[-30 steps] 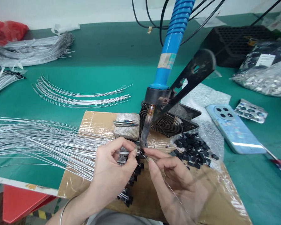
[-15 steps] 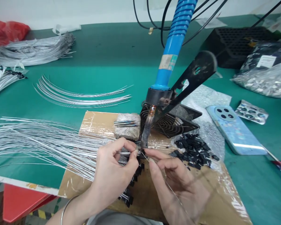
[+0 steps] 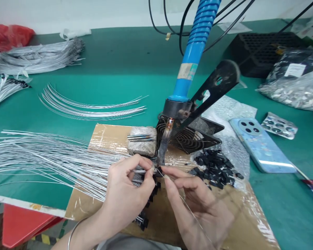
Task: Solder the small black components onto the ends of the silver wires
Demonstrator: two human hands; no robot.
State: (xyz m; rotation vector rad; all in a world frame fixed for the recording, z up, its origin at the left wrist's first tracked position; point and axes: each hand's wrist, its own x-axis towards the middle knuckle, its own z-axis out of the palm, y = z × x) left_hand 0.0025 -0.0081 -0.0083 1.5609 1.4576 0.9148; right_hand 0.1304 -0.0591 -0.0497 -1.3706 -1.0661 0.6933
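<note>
Pinching wire [image 3: 139, 170] in L hand [image 3: 130, 185], thin strand [image 3: 191, 210] in R hand [image 3: 195, 201], just under iron tip [image 3: 161, 155]; can't tell if touching. Keep steady w/ light grip, clear of tip, prob. hot.

Right hand [image 3: 206, 208] with thumb slightly nearer the left hand [image 3: 129, 191], camera view shifted slightly
</note>
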